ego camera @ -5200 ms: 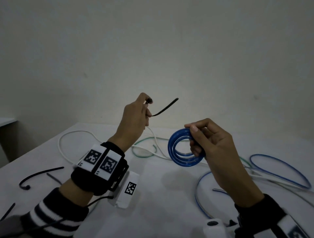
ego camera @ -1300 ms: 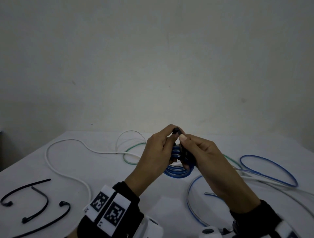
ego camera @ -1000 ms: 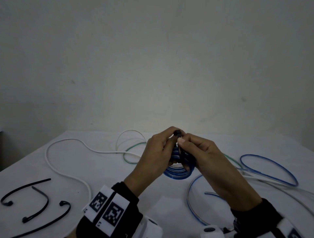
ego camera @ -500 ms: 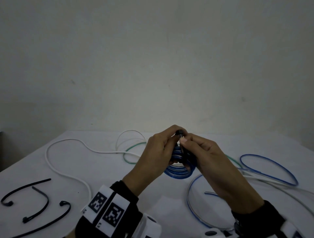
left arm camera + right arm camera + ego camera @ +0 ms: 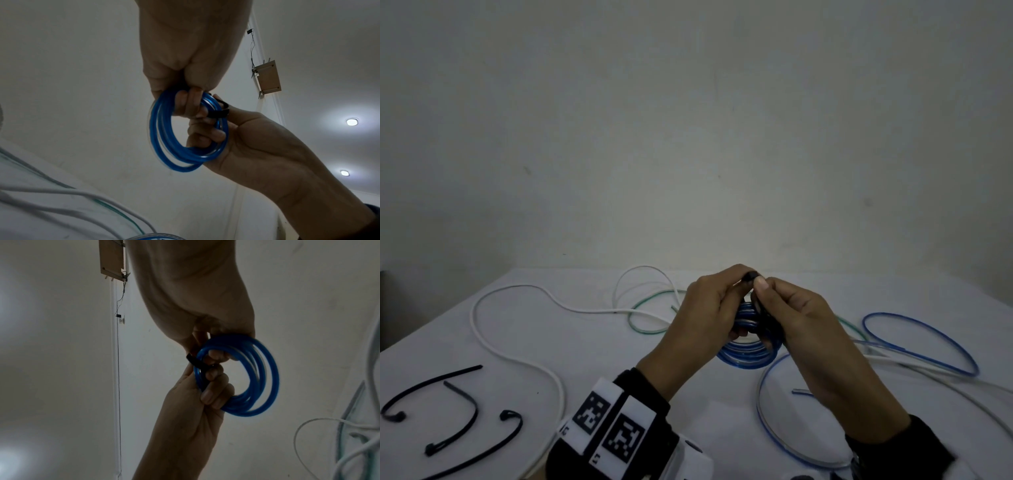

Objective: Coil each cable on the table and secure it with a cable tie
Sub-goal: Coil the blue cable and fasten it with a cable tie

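Observation:
Both hands meet above the table's middle around a small coil of blue cable [image 5: 746, 356]. A black cable tie [image 5: 751, 275] is wrapped round the coil's top. My left hand [image 5: 739, 284] pinches the tie's head, and its lower fingers [image 5: 189, 104] curl through the coil [image 5: 164, 146]. My right hand [image 5: 760, 286] presses its thumb against the tie and grips the coil [image 5: 265, 378] with curled fingers [image 5: 216, 355]. The tie's strap [image 5: 195, 362] crosses the blue turns. Its tail is hidden by the hands.
Three loose black cable ties [image 5: 458, 421] lie at the table's near left. An uncoiled white cable [image 5: 517, 359] snakes across the left half, a green cable [image 5: 647, 308] lies behind the hands, and loose blue cables [image 5: 917, 342] spread on the right.
Five seconds ago my left hand held the tie apart from the coil in my right. Now both hands hold the tie round the coil. Over the last second they barely moved.

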